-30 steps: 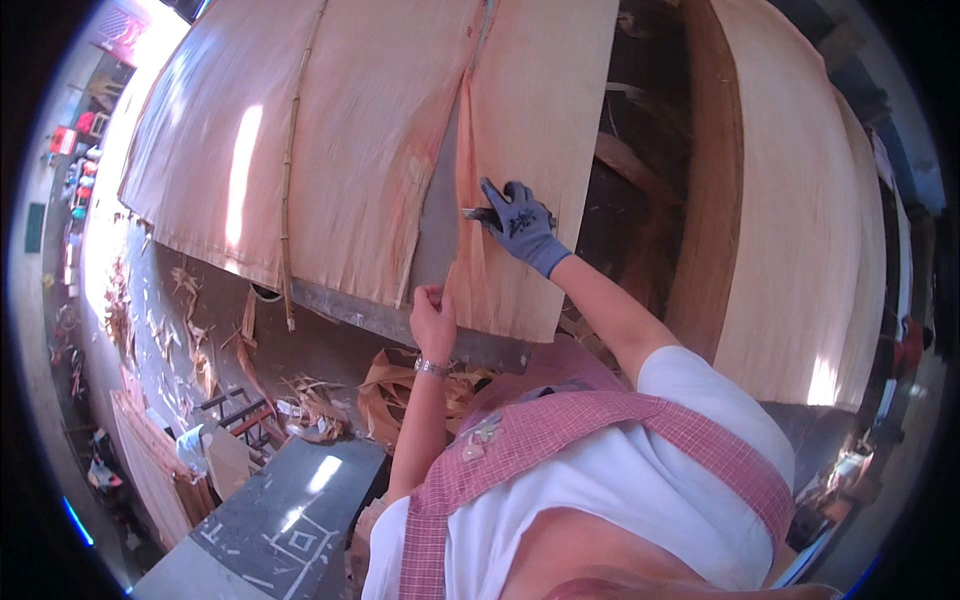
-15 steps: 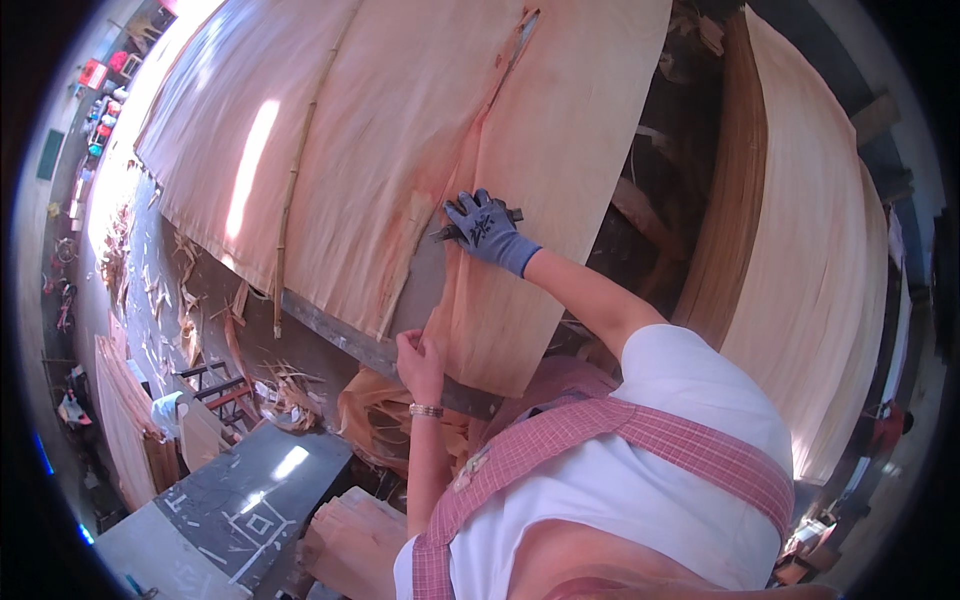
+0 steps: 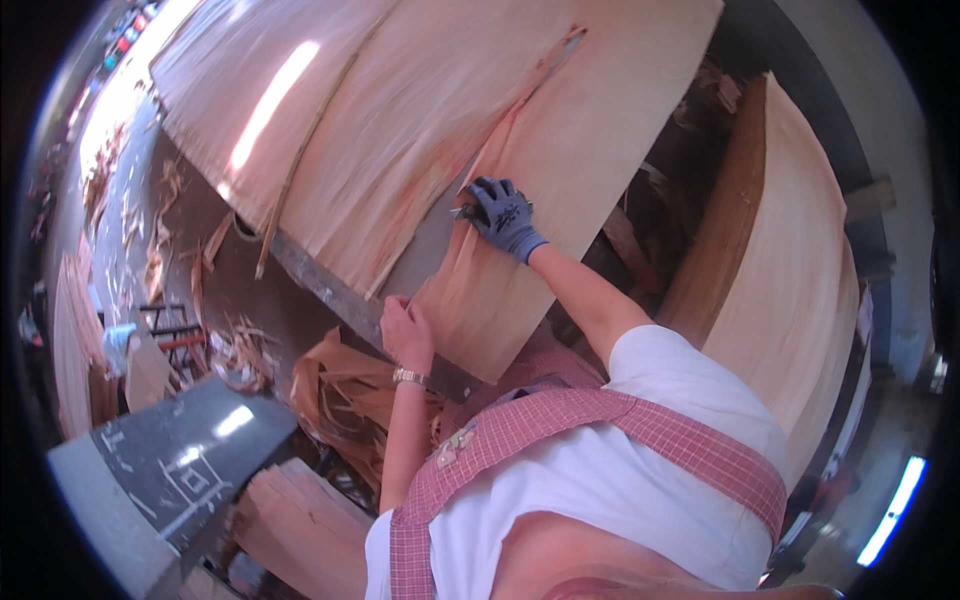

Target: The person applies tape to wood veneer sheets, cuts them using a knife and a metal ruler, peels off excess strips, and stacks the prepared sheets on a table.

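Observation:
Large sheets of pale wood veneer (image 3: pixel 560 200) lie over a grey table, whose surface shows through a long split between them. My left hand (image 3: pixel 407 332), bare and with a wristwatch, is closed at the near edge of the split, its fingertips pinching the veneer's corner. Farther up, my right hand (image 3: pixel 503 215) wears a blue-grey glove and is closed around a small dark tool (image 3: pixel 468 212) with a metal end; most of it is hidden in the palm. That hand rests on the veneer just right of the split, where the sheet looks wrinkled and reddish.
A thin bamboo stick (image 3: pixel 318 130) lies across the veneer on the left. To the right stands a thick veneer stack (image 3: pixel 790 230). Torn scraps (image 3: pixel 345 385) hang below the table's front edge. A dark board with chalk marks (image 3: pixel 190 470) is at lower left, beside more veneer pieces (image 3: pixel 300 520).
The view has turned and shifted. The split near my hands looks wider, with more grey table showing. Both hands stay by its right-hand edge, the right still gripping the tool.

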Available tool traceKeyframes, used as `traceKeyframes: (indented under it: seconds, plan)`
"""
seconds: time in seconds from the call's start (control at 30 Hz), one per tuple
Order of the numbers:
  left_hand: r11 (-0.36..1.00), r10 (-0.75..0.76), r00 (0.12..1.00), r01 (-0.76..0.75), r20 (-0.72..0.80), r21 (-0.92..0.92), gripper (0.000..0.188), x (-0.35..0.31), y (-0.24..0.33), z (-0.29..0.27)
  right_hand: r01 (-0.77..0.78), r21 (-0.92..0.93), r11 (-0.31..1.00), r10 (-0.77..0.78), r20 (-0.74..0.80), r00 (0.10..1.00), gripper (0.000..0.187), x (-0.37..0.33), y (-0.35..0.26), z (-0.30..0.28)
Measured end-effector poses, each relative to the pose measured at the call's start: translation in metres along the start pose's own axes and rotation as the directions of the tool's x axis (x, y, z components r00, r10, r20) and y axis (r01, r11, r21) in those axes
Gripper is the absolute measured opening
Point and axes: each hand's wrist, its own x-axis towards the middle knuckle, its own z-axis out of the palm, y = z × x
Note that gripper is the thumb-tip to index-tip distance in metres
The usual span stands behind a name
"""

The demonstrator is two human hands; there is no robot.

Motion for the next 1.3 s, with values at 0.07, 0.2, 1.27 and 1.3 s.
traceKeyframes:
  seconds: [0.07,0.2,1.27,1.3]
  plan:
    - [0.999,0.027,0.995,-0.024,-0.096,0.032,0.016,-0.003,-0.006,-0.002,0.034,0.041,0.999,-0.035,0.001,0.999,0.048,0.004,-0.004,0.002]
    - [0.993,-0.104,0.972,0.115,-0.209,0.039,0.017,-0.011,-0.013,0.003,0.112,0.019,0.994,-0.111,-0.035,0.993,0.046,0.009,-0.008,0.002]
    - [0.704,-0.668,0.744,0.627,-0.011,-0.334,0.05,-0.075,-0.473,0.115,0.676,0.259,0.689,-0.724,0.292,0.625,0.048,0.082,-0.299,0.128]
    - [0.685,-0.68,0.732,0.652,0.035,-0.326,0.054,-0.06,-0.503,0.13,0.681,0.275,0.679,-0.734,0.299,0.61,0.045,0.081,-0.299,0.127]
